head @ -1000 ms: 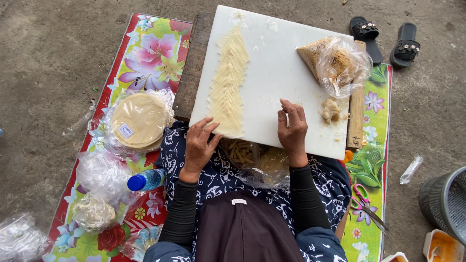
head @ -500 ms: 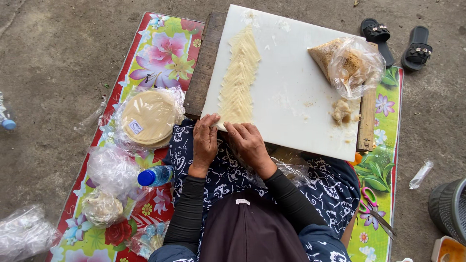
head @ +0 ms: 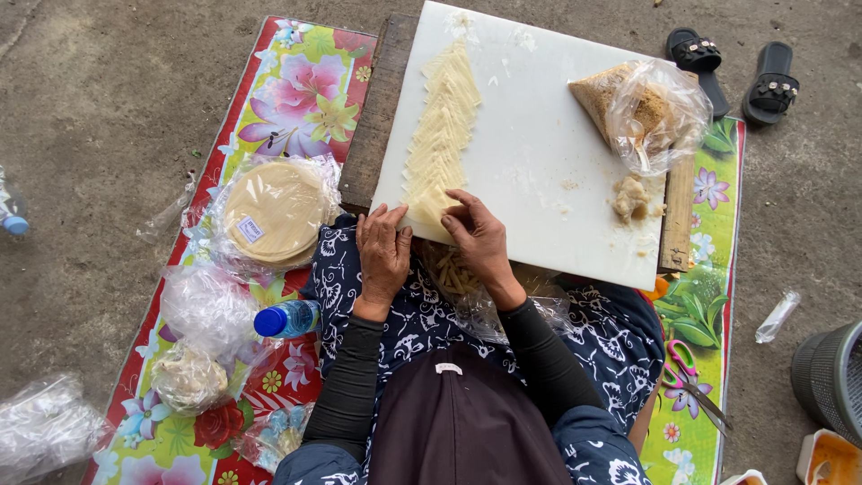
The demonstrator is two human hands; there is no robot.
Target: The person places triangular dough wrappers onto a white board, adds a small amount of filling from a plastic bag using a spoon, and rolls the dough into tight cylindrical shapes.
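Note:
A white cutting board (head: 539, 144) lies in front of me on a wooden base. A long row of pale overlapping wrapper strips (head: 442, 135) runs down its left side. My left hand (head: 382, 256) and my right hand (head: 476, 238) both rest on the near end of that row at the board's front edge, fingers pinching the nearest strip. A plastic bag of brownish filling (head: 642, 112) sits at the board's right, with a small lump of filling (head: 628, 196) beside it. A bag of finished rolls (head: 458, 274) lies in my lap.
On the floral mat (head: 296, 90) to my left lie a bagged stack of round wrappers (head: 274, 211), crumpled plastic bags (head: 202, 305) and a blue-capped bottle (head: 285, 319). Scissors (head: 691, 377) lie at right. Black sandals (head: 732, 63) and a grey bin (head: 831, 377) stand on the concrete.
My right hand has come from the board's right side over to the near end of the strip row, beside my left hand. My left hand has stayed at the board's edge.

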